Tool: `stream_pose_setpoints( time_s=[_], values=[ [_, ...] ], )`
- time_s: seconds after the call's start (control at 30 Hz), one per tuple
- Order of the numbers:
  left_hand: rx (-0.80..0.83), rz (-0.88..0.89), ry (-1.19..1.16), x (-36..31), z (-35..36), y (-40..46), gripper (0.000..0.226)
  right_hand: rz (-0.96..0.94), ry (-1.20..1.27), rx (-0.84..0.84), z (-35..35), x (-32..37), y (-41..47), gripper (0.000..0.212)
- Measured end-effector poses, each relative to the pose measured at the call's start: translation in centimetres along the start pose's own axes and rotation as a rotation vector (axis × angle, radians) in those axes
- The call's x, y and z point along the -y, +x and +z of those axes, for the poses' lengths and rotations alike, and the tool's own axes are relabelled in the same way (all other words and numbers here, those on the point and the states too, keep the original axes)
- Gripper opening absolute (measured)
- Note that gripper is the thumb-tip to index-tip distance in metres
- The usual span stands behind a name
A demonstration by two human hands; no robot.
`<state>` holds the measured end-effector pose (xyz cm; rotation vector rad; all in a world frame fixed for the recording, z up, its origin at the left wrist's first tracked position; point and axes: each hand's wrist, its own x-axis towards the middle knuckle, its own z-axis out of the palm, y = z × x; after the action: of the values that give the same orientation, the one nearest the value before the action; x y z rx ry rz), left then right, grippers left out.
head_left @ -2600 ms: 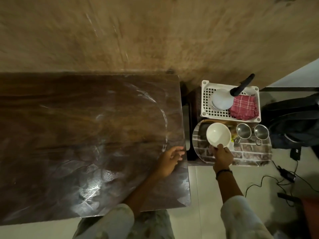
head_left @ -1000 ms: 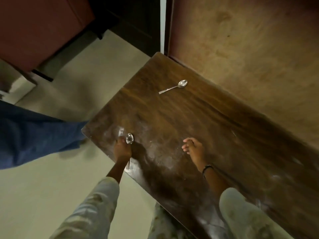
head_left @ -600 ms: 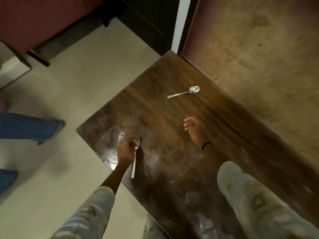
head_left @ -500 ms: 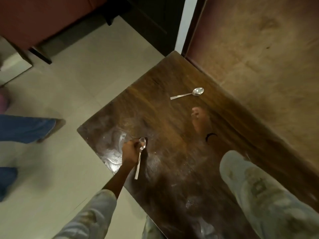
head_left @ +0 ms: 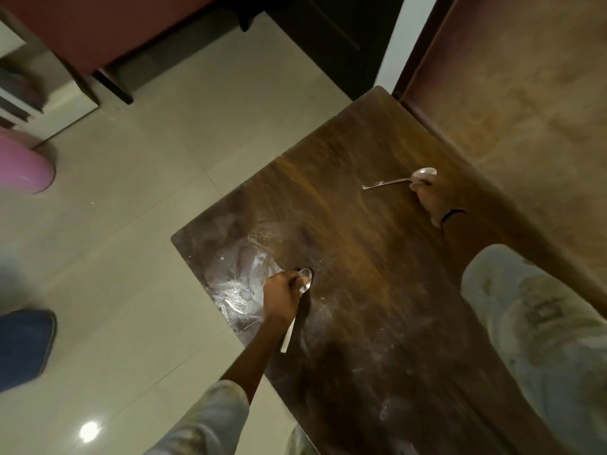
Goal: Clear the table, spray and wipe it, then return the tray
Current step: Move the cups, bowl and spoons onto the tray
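— Two spoons are all that sits on the dark brown wooden table, yes?
— Yes, and both are already in hand. The left hand curls round the neck of the near shiny steel spoon by the table's near corner, bowl poking above the fingers, handle trailing toward the wrist.
— And the far one?
— The right hand pinches the far steel spoon just behind its bowl, close to the wall edge; the handle looks to lie on the wood.
— How will they handle?
— Light, stiff, slick metal, I'd judge. A grip at the neck seems best; lying flat, they'd likely skate.
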<state>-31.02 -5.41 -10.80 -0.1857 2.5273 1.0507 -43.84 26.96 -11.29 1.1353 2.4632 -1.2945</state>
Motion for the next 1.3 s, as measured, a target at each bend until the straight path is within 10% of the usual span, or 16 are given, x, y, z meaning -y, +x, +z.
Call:
stream_pose_setpoints(
  time_s=[0.37,0.6,1.3],
  values=[
    [0.011,-0.079,-0.04,0.1,0.3,-0.1,0.019,-0.095,0.677,-0.259,-0.8,-2.9,-9.1,0.01],
    [0.235,0.013,-0.241,-4.4,2.8,-5.1,0.017,-0.09,0.432,0.421,-0.2,-6.5,-23.0,0.026],
    [0.586,0.159,-0.433,-13.6,17.8,-38.6,0.023,-0.132,0.12,0.067,-22.0,-28.7,-45.0,0.025]
  ],
)
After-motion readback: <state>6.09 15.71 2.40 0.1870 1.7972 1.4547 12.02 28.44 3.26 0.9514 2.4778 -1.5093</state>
